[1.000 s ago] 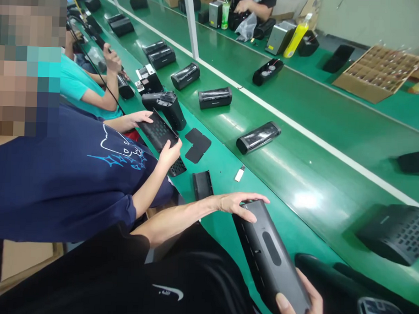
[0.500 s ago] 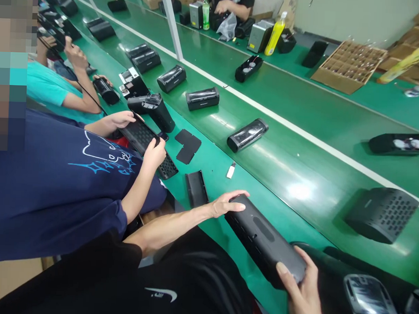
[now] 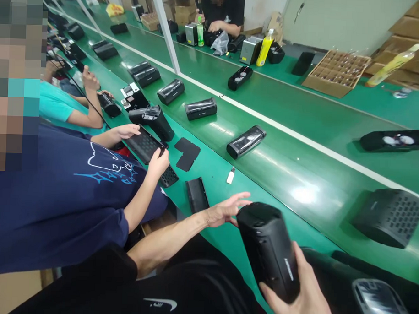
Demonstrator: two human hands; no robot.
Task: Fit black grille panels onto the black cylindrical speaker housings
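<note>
A black speaker-like housing [image 3: 270,250] is tilted above the near green bench, one end toward the top and a small pale logo on its side. My right hand [image 3: 303,291] grips its lower end, thumb on the near side and fingers on the far side. At its upper left end is my left hand [image 3: 228,210], fingers spread, with the fingertips beside or just touching the housing. A black open shell [image 3: 197,195] lies left of my left hand. Beyond it are a small white item [image 3: 231,176] and a flat black sheet [image 3: 188,154].
Several black speakers, one of them [image 3: 246,142] wrapped in shiny film, stand on the green conveyor [image 3: 298,174]. At the left, a person in a navy shirt [image 3: 73,207] holds a perforated panel [image 3: 146,145]. Large dark housings [image 3: 356,281] are at the lower right.
The housing has turned in my right hand, bringing its end and logo side into view. My left hand has loosened from its top, fingers now spread. The view has shifted slightly.
</note>
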